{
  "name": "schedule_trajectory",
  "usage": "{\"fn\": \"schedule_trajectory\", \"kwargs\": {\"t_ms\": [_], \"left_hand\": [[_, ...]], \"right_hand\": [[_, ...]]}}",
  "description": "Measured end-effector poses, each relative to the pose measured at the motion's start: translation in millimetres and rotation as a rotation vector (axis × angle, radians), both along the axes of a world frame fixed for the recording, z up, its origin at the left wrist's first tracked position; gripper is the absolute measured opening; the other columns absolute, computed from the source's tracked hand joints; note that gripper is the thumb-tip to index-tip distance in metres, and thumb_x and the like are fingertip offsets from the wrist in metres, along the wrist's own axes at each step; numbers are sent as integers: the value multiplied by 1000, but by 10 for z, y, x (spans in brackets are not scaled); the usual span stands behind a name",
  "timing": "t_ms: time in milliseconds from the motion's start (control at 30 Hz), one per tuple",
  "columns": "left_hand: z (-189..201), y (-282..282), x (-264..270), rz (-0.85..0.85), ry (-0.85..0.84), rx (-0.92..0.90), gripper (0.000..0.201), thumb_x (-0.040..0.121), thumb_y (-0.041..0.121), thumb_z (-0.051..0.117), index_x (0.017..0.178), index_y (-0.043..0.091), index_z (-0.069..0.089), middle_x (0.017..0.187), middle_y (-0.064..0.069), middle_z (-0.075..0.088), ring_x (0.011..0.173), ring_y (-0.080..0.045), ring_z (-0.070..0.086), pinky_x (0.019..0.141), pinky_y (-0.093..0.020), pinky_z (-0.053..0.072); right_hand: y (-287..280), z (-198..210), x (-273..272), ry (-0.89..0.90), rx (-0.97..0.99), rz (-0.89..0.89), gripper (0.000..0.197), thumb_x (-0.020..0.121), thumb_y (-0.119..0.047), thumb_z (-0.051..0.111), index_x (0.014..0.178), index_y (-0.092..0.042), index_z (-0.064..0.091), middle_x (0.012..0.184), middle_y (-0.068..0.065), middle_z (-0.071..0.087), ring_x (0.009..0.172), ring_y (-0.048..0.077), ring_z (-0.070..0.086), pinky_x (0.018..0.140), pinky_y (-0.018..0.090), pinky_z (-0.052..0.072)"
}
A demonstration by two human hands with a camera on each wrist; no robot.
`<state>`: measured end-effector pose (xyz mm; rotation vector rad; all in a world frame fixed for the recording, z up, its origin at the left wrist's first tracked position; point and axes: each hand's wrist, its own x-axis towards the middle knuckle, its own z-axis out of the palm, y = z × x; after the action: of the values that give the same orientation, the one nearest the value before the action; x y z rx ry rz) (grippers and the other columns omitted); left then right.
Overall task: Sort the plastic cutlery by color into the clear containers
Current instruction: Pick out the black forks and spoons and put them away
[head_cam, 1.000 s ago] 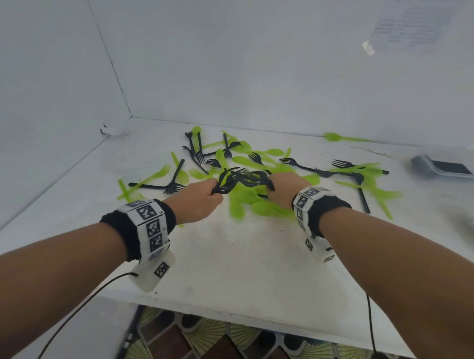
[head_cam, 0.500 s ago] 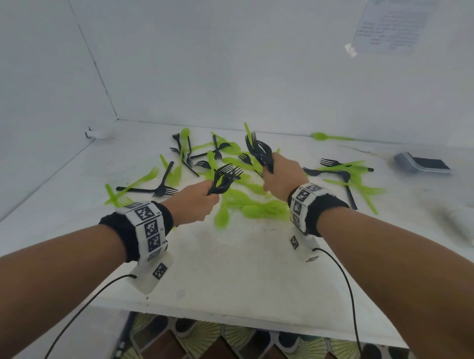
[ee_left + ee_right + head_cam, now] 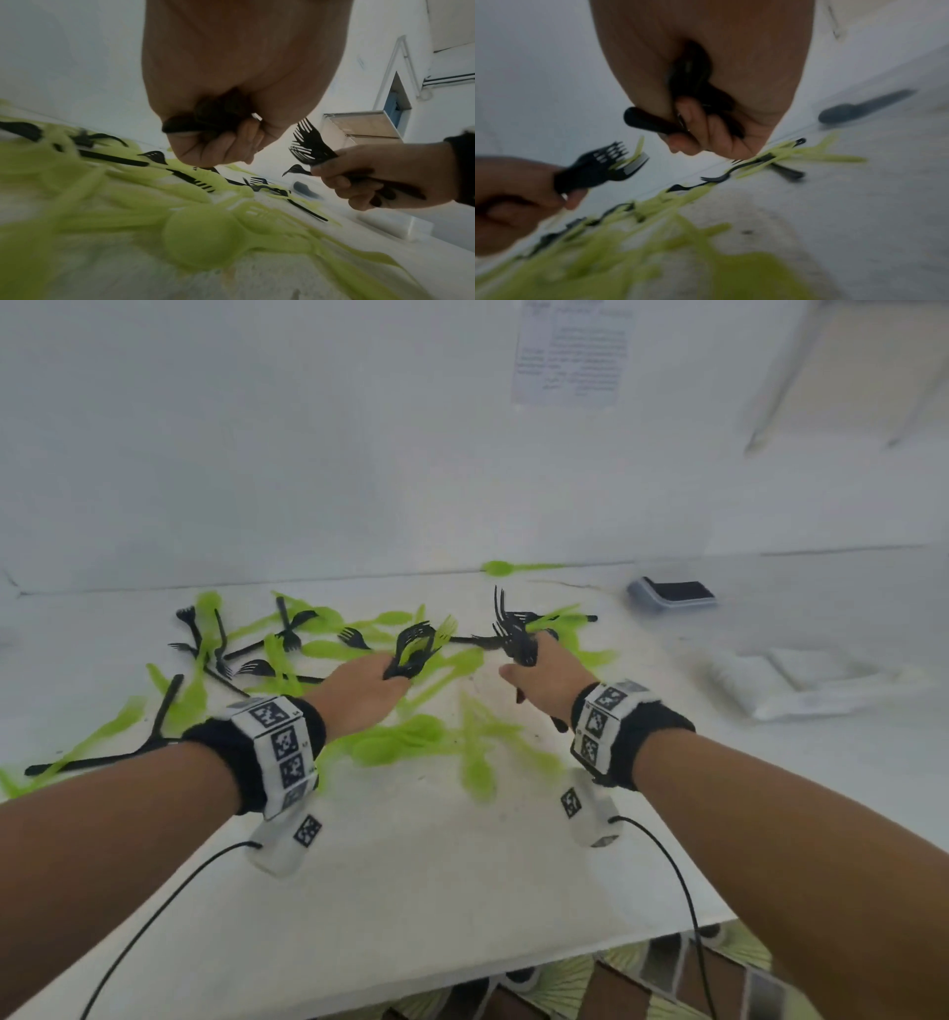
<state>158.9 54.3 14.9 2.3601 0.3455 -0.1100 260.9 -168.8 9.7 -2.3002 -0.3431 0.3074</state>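
Observation:
Black forks and lime-green cutlery (image 3: pixel 400 742) lie scattered over the white table (image 3: pixel 411 865). My left hand (image 3: pixel 359 685) grips a bundle of black forks (image 3: pixel 413 649), tines pointing up and away; its curled fingers (image 3: pixel 218 146) wrap the handles. My right hand (image 3: pixel 544 680) grips a second bundle of black forks (image 3: pixel 511 629), tines up, a little above the table. Its fist (image 3: pixel 706 130) closes round the handles. A clear container (image 3: pixel 801 680) lies on the table at the right.
A grey-blue tray with a dark inside (image 3: pixel 670 595) sits at the back right. A lone green spoon (image 3: pixel 506 567) lies by the back wall. The table's front edge (image 3: pixel 462 983) runs below my wrists. White walls close the back and left.
The two hands, which held the black forks together a second ago, have drawn apart. The right hand has moved right with its bundle; the view has swung right too.

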Motion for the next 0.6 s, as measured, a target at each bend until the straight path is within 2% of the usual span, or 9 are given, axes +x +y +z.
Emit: {"fn": "schedule_trajectory", "kwargs": {"t_ms": [67,133,200,233,267,333,400,533,600], "left_hand": [[31,-128,121,-36,-1,62,17,98,23,51,87,10,53,70,-3,49,63,-22,45,60,-32,33],[57,-261,253,-76,-18,107,19,99,25,51,84,13,49,69,-2,47,62,-22,44,59,-34,31],[64,-406,402,-144,-67,129,25,101,26,50,80,14,46,67,0,45,62,-21,43,59,-35,30],[48,-485,489,-188,-94,149,26,102,26,50,80,12,47,68,1,46,63,-20,44,59,-36,30],[28,-581,579,-229,-117,190,26,103,25,49,82,10,48,69,2,48,66,-21,46,60,-36,31],[-42,-808,786,-294,-129,297,21,105,25,47,89,11,50,75,2,52,74,-23,51,63,-36,31],[-129,-1075,1020,-319,-110,368,19,104,29,47,93,14,50,85,-1,56,83,-28,56,67,-36,35],[-254,-1552,1435,-296,-60,454,34,98,53,54,93,19,52,96,-3,60,97,-30,62,79,-36,48],[-323,-1666,1572,-280,-10,512,43,95,57,58,104,15,57,106,-5,62,105,-30,62,79,-34,44]], "right_hand": [[-233,-60,81,-28,-24,-66,48,95,-26,66,132,-12,40,109,4,62,92,26,60,77,32,47],[-483,-81,219,-69,-121,-114,44,94,-29,65,130,-12,44,104,2,64,90,25,61,77,33,49],[-755,-77,385,-77,-248,-150,26,95,-31,59,111,-12,64,88,-3,71,78,19,64,67,29,49],[-890,-77,453,-55,-270,-163,23,95,-31,57,100,-13,71,77,-6,71,70,15,63,60,27,45],[-1006,-79,507,-25,-268,-175,24,95,-30,55,91,-15,73,69,-8,69,65,13,62,56,25,42],[-1177,-118,593,14,-238,-207,25,96,-31,53,81,-18,67,68,-4,70,68,20,65,60,26,47],[-1286,-170,659,-6,-213,-250,21,95,-34,52,84,-19,60,78,5,72,76,29,69,70,33,55],[-1433,-310,745,32,-122,-231,15,96,-23,45,106,-14,52,84,8,72,64,26,71,58,35,56],[-1485,-363,780,63,-92,-205,17,95,-20,45,111,-15,50,92,10,71,73,30,73,65,40,60]]}}
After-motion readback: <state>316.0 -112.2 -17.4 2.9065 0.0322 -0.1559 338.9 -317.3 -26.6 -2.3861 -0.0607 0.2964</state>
